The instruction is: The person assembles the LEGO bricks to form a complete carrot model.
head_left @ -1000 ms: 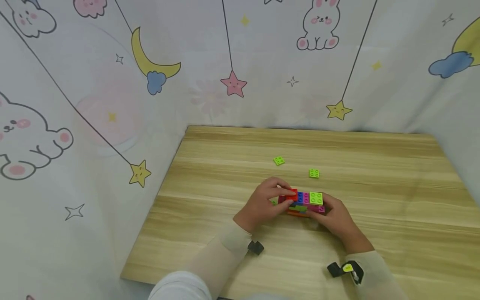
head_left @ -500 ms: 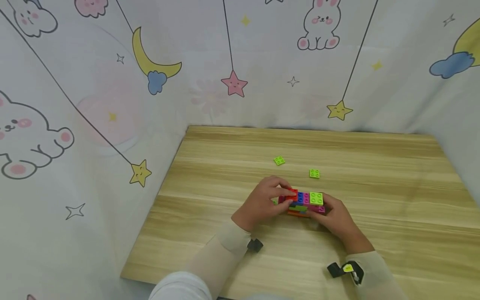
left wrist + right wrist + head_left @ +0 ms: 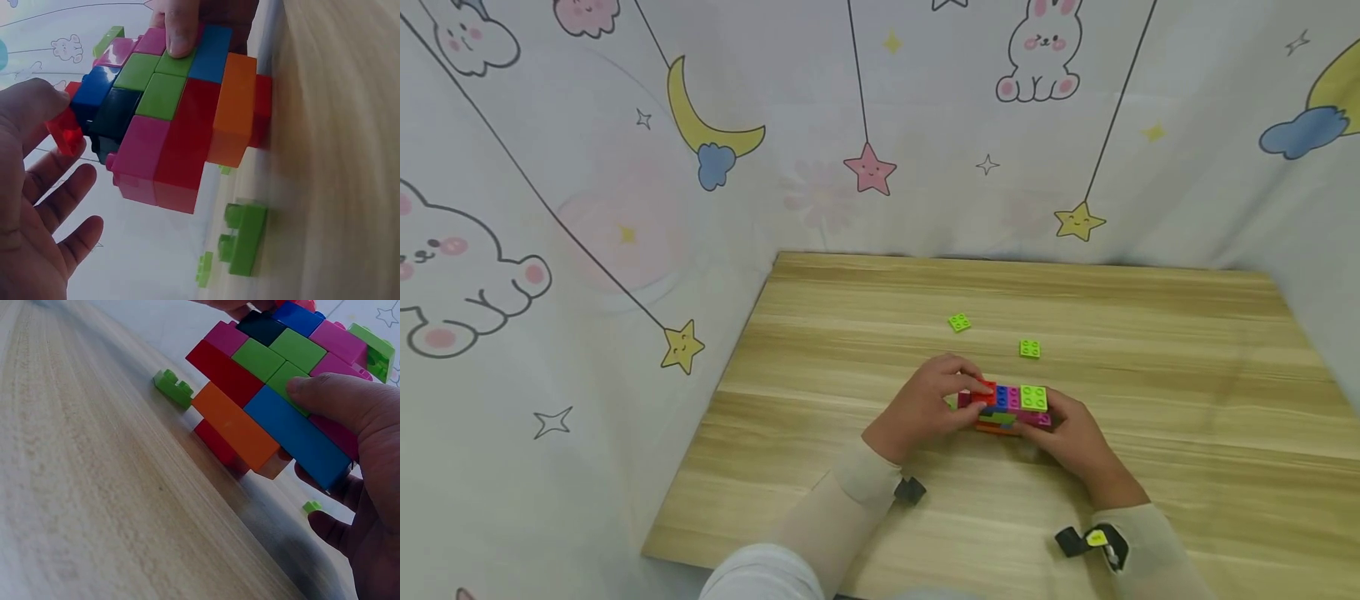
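Note:
A multicoloured stack of toy building bricks (image 3: pixel 1011 404) stands on the table between the hands, with orange and red bricks low down and blue, green and pink ones above. My left hand (image 3: pixel 925 408) pinches a red brick (image 3: pixel 65 131) at the top left end, thumb on the near side. That brick sits against the blue brick (image 3: pixel 94 90) beside it. From the right, my right hand (image 3: pixel 1078 433) grips the stack, its thumb (image 3: pixel 325 394) pressing a green brick on the near face. A lime brick (image 3: pixel 1033 397) tops the right end.
Two loose lime bricks lie behind the stack, one farther left (image 3: pixel 958 322) and one nearer (image 3: pixel 1030 349). Another green brick (image 3: pixel 244 240) is on the table by the left hand, mostly hidden in the head view. Printed white cloth (image 3: pixel 820 100) rises behind the wooden table (image 3: pixel 820 333).
Both hands keep the same hold on the stack and the red brick. The head view shifts very slightly; otherwise nothing visibly moves.

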